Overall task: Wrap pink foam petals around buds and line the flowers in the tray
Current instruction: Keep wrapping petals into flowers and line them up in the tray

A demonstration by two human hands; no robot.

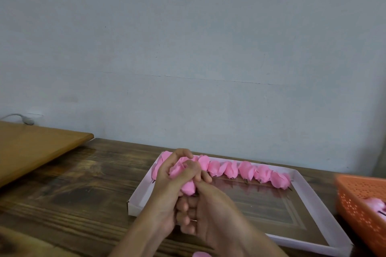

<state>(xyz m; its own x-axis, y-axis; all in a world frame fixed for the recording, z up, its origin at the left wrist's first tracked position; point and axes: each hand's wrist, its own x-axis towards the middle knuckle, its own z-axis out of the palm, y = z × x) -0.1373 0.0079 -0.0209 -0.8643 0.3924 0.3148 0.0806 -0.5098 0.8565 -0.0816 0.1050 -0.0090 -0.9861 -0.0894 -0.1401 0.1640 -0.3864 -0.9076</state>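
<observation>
Both hands meet over the near left part of a shallow pink-rimmed tray (325, 213). My left hand (167, 185) curls its fingers round a pink foam flower (183, 175). My right hand (211, 208) grips the lower end of the same flower, thumb pressed on the petals. A row of several finished pink flowers (246, 171) lies along the tray's far edge, dark stem ends pointing toward me. Part of the row's left end is hidden behind my hands.
An orange perforated basket (359, 202) holding pink pieces stands at the right edge. A loose pink petal (199, 254) lies at the bottom edge. A lighter wooden board (31, 148) overlaps the dark wooden table (79, 190) at the left. A grey wall stands behind.
</observation>
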